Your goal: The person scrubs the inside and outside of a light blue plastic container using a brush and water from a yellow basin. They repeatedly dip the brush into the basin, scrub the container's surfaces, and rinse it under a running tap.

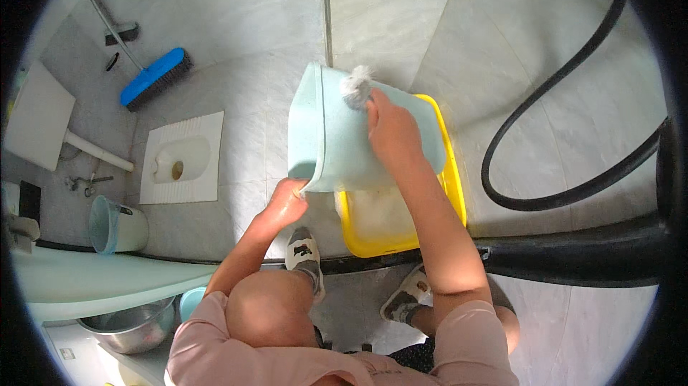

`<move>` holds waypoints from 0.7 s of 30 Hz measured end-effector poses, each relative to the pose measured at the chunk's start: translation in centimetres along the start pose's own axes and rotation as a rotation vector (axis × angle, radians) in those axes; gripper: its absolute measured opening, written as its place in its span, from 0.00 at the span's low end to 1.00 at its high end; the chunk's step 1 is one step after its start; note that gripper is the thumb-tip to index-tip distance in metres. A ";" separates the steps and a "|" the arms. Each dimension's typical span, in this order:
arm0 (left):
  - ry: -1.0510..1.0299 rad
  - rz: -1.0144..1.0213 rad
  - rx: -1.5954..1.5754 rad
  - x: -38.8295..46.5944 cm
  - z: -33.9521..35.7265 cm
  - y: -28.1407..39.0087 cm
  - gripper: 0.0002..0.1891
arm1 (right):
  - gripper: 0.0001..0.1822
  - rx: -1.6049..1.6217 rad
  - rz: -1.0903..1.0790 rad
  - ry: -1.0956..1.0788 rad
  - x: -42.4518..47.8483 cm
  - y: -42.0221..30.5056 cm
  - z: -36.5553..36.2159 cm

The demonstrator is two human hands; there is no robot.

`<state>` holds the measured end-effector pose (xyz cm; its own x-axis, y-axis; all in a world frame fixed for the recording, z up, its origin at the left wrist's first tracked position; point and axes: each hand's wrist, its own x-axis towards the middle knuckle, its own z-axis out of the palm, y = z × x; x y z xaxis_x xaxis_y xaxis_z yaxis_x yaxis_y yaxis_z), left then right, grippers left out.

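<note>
A pale blue plastic bin point(344, 138) lies tipped on its side above a yellow-rimmed basin point(454, 192), its open mouth facing left. My left hand point(283, 203) grips the bin's rim at the lower corner. Pressed to the bin's upper side is a grey-white scrubbing ball point(357, 88), probably steel wool, and my right hand point(395, 128) holds it. Cloudy, whitish water point(376, 216) shows in the basin below the bin. The bin hides the basin's far left part.
On the left, a squat toilet point(183, 157) is set in the tiled floor, with a blue broom point(156, 78) beyond it. A lined waste bin point(119, 224) stands nearer. To the right, a black hose point(508, 133) loops over the tiles. A dark raised sill point(570, 259) runs by my feet.
</note>
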<state>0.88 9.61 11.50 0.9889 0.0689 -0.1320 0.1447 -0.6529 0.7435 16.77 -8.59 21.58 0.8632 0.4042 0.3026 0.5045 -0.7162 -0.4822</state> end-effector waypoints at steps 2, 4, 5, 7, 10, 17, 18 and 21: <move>0.056 0.025 -0.180 -0.2 -0.3 -0.7 0.15 | 0.17 0.041 -0.013 -0.054 -1.1 -1.2 0.2; -0.154 0.011 -0.163 0.2 -2.3 -1.2 0.19 | 0.17 0.053 -0.011 -0.083 -1.9 -1.8 0.0; -0.226 0.060 -0.414 0.9 -3.0 -0.7 0.19 | 0.18 0.048 -0.002 -0.085 -1.9 -1.9 -0.1; -0.368 0.152 -0.907 1.2 -5.4 2.2 0.20 | 0.18 0.045 0.003 -0.094 -2.1 -1.8 0.0; -0.424 0.041 -1.365 5.6 -9.0 2.9 0.22 | 0.19 0.047 -0.019 -0.112 -1.8 -1.8 0.3; -0.211 -0.148 -1.205 12.8 -11.2 7.8 0.12 | 0.19 0.133 -0.108 -0.157 -4.1 -3.8 -1.1; -0.149 -0.100 -1.228 12.4 -10.5 8.5 0.13 | 0.19 0.178 -0.127 -0.123 -4.7 -3.7 -1.3; -0.123 0.051 -1.121 9.7 -9.3 10.7 0.16 | 0.20 0.181 -0.140 0.159 -5.7 0.5 -1.5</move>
<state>12.36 10.27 24.27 0.9933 -0.0534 -0.1024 0.1153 0.3967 0.9107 12.07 -12.11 20.85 0.7774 0.3876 0.4954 0.6270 -0.5408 -0.5607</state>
